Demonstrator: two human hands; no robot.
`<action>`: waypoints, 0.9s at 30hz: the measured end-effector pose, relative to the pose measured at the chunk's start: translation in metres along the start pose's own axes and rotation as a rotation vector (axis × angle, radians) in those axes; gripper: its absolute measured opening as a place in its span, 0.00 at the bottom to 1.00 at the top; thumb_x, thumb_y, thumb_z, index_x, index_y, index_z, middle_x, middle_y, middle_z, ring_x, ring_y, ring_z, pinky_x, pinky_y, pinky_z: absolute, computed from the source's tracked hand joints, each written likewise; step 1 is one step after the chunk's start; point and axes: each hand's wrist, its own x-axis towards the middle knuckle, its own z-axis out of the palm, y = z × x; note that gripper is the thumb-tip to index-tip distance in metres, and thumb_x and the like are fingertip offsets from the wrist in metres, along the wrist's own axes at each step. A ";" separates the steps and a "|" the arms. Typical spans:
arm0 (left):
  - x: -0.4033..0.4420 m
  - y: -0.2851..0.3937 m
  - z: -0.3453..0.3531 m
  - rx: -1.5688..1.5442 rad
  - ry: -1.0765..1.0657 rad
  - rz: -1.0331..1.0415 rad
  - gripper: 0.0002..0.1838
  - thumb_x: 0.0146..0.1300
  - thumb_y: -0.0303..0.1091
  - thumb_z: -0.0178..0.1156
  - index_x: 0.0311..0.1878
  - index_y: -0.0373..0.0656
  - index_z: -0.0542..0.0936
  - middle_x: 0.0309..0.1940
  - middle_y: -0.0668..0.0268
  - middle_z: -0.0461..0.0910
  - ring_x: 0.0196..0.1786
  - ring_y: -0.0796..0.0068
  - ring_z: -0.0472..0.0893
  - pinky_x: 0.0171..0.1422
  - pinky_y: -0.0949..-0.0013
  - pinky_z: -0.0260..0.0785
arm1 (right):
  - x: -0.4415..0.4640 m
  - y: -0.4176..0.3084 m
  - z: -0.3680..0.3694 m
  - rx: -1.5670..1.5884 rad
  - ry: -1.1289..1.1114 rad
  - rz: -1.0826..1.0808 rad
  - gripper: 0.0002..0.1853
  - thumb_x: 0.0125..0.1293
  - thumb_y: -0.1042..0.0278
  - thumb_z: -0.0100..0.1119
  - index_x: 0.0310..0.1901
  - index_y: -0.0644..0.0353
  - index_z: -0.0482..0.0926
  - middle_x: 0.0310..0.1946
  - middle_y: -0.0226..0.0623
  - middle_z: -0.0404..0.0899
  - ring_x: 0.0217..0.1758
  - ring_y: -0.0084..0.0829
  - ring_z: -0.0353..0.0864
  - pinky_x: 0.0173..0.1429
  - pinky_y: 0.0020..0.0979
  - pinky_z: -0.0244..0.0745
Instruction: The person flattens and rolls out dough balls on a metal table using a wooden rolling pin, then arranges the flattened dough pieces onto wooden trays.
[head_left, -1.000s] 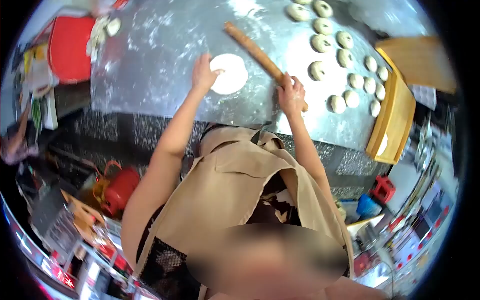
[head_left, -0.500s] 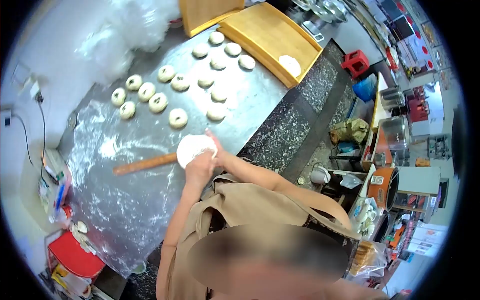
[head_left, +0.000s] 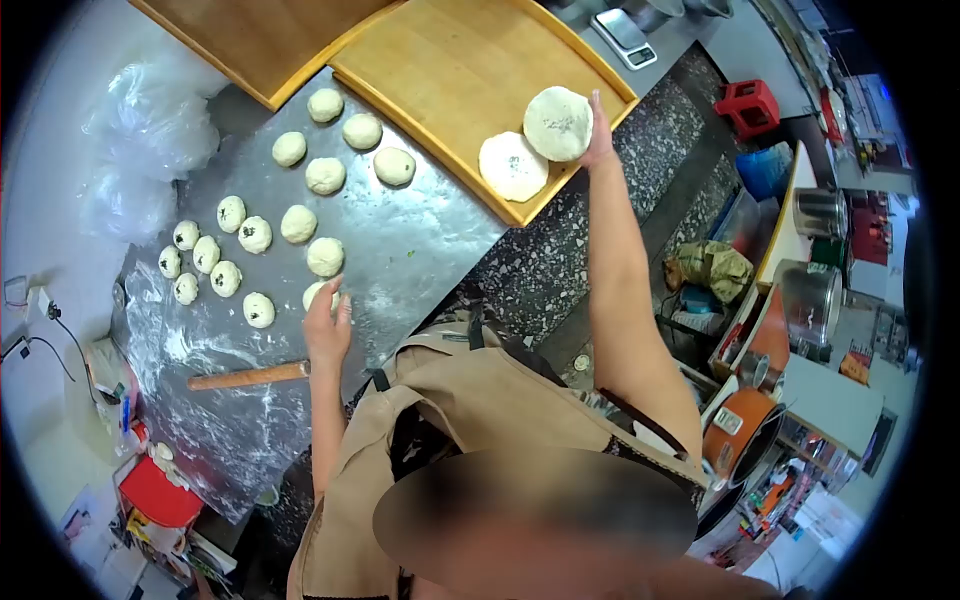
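Observation:
A flattened round of dough [head_left: 557, 124] rests against the fingers of my right hand [head_left: 600, 140], which holds it by its right edge. It is over the front corner of a wooden tray [head_left: 450, 60], partly overlapping a second flat round [head_left: 511, 168] on that tray. My left hand [head_left: 327, 325] is at a dough ball [head_left: 316, 296] on the metal table, its fingers apart and partly covering the ball. Behind it lie two more plain balls [head_left: 325, 257]. A wooden rolling pin [head_left: 248, 376] is on the floured surface, left of my left wrist.
Several filled dough balls [head_left: 226, 278], with dark specks on top, sit to the left. Another wooden tray [head_left: 270, 45] stands at the back beside plastic bags [head_left: 150, 130]. A digital scale [head_left: 624, 40] is beyond the tray's right side. A red stool [head_left: 748, 108] stands on the right.
My right hand has carried the flattened dough from beside the rolling pin over to the tray. My left hand has let go of it and moved to a dough ball. The view has shifted.

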 end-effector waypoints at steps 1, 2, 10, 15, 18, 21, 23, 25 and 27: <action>0.002 0.005 0.002 0.008 0.000 -0.018 0.15 0.65 0.27 0.60 0.55 0.38 0.79 0.47 0.50 0.82 0.52 0.49 0.82 0.56 0.59 0.73 | 0.020 -0.008 -0.017 0.001 -0.003 0.020 0.40 0.71 0.28 0.38 0.63 0.61 0.72 0.58 0.47 0.78 0.60 0.48 0.78 0.65 0.51 0.73; 0.003 0.009 0.004 0.023 0.001 -0.025 0.15 0.65 0.27 0.60 0.55 0.38 0.79 0.47 0.50 0.82 0.52 0.49 0.82 0.56 0.59 0.73 | 0.042 -0.011 -0.037 -0.218 0.089 0.062 0.33 0.72 0.37 0.45 0.61 0.62 0.74 0.54 0.45 0.80 0.56 0.45 0.81 0.61 0.48 0.76; -0.021 -0.004 -0.009 0.122 0.075 -0.143 0.14 0.65 0.25 0.60 0.54 0.39 0.80 0.46 0.50 0.83 0.49 0.50 0.83 0.55 0.59 0.74 | 0.073 -0.038 -0.068 -1.296 0.384 0.035 0.19 0.51 0.74 0.67 0.46 0.72 0.82 0.40 0.45 0.85 0.42 0.34 0.84 0.41 0.35 0.76; -0.057 -0.029 -0.017 0.164 0.149 -0.213 0.14 0.64 0.27 0.61 0.53 0.39 0.80 0.48 0.52 0.83 0.52 0.51 0.82 0.57 0.58 0.74 | 0.091 -0.014 -0.081 -2.107 0.669 -0.149 0.19 0.58 0.61 0.62 0.49 0.61 0.83 0.52 0.52 0.81 0.57 0.50 0.80 0.60 0.42 0.75; -0.085 -0.041 -0.024 0.211 0.146 -0.254 0.16 0.62 0.29 0.62 0.53 0.41 0.79 0.49 0.55 0.83 0.53 0.52 0.81 0.58 0.56 0.73 | 0.080 0.048 -0.063 -1.933 0.700 -1.094 0.23 0.66 0.59 0.58 0.58 0.65 0.75 0.54 0.50 0.76 0.58 0.47 0.73 0.64 0.45 0.68; -0.122 -0.062 -0.031 0.232 0.251 -0.255 0.13 0.62 0.29 0.62 0.51 0.43 0.80 0.47 0.56 0.83 0.51 0.53 0.82 0.56 0.55 0.74 | 0.026 0.141 0.061 -1.733 0.379 -1.192 0.22 0.65 0.65 0.60 0.57 0.68 0.74 0.54 0.52 0.76 0.59 0.50 0.74 0.64 0.47 0.68; -0.148 -0.077 -0.044 0.206 0.285 -0.322 0.12 0.61 0.28 0.62 0.49 0.43 0.80 0.45 0.56 0.84 0.50 0.54 0.82 0.55 0.55 0.74 | -0.009 0.225 0.128 -1.601 -0.161 -1.077 0.20 0.63 0.69 0.60 0.56 0.67 0.75 0.53 0.51 0.77 0.57 0.51 0.75 0.64 0.48 0.68; -0.179 -0.118 -0.049 0.205 0.277 -0.364 0.15 0.62 0.30 0.61 0.53 0.44 0.79 0.50 0.56 0.81 0.54 0.54 0.80 0.59 0.55 0.73 | -0.062 0.341 0.187 -1.325 -0.414 -1.054 0.19 0.56 0.75 0.60 0.52 0.67 0.77 0.51 0.51 0.77 0.55 0.52 0.75 0.63 0.48 0.68; -0.209 -0.149 -0.067 0.175 0.241 -0.372 0.18 0.63 0.32 0.61 0.57 0.45 0.78 0.55 0.56 0.79 0.58 0.54 0.78 0.62 0.55 0.71 | -0.120 0.418 0.247 -1.466 -0.893 -0.986 0.22 0.54 0.72 0.64 0.53 0.62 0.77 0.54 0.51 0.76 0.56 0.52 0.75 0.62 0.52 0.68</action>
